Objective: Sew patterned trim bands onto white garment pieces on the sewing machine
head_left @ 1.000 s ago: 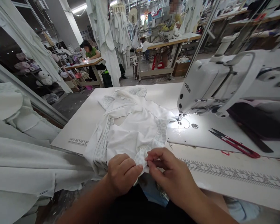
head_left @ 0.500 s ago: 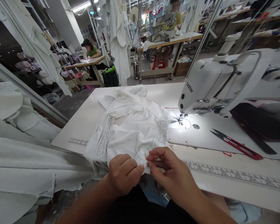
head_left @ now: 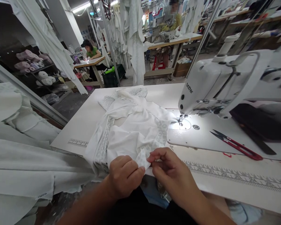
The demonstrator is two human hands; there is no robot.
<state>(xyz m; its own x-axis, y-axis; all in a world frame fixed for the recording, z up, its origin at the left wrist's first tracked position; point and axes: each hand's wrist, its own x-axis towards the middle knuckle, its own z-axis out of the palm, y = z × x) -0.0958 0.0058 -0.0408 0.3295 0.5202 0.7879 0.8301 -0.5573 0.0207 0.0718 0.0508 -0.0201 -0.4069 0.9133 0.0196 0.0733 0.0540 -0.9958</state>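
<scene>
A white garment (head_left: 131, 125) with patterned trim lies bunched on the white sewing table (head_left: 78, 125). Its right side reaches under the needle area of a white sewing machine (head_left: 201, 84), where a lamp shines. At the table's front edge my left hand (head_left: 126, 175) is closed on the garment's near edge. Just to its right, my right hand (head_left: 167, 170) pinches the same patterned edge between thumb and fingertips. A small flap of cloth shows between the two hands.
Red-handled thread snips (head_left: 239, 145) lie right of the needle plate. A ruler strip (head_left: 224, 173) runs along the front edge. White cloth (head_left: 21, 156) hangs at the left. Behind, a person in green (head_left: 92, 52) sits at another table.
The cloth flap between my hands looks flatter and more spread. My right fingers have shifted slightly. Hanging cloth strips in the background have swung to the right.
</scene>
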